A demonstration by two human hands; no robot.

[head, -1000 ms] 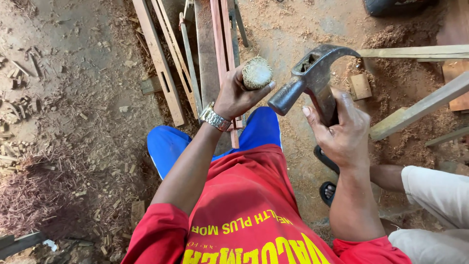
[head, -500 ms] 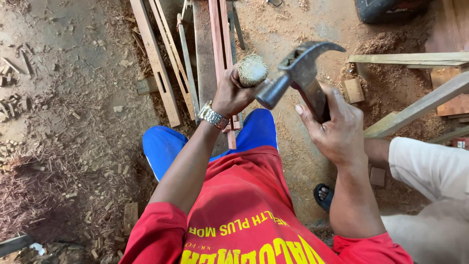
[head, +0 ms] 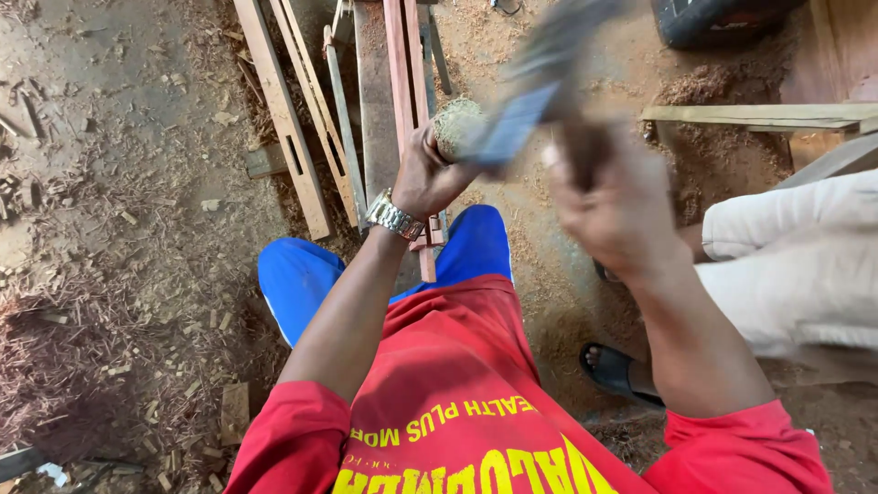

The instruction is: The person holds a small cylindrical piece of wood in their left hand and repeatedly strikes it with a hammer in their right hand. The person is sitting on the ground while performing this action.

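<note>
Your left hand (head: 430,178) is closed around a round wooden-handled tool (head: 457,123), likely a chisel, held upright over the long wood strips (head: 402,82) lying on the sawdust-covered floor (head: 119,183), with the handle's frayed top showing above your fist. Your right hand (head: 622,206) grips the hammer (head: 540,91), which is motion-blurred with its head just beside the handle top, so I judge a blow is in progress. The cutting end is hidden below your fist, so how much cutting is done or left cannot be told.
</note>
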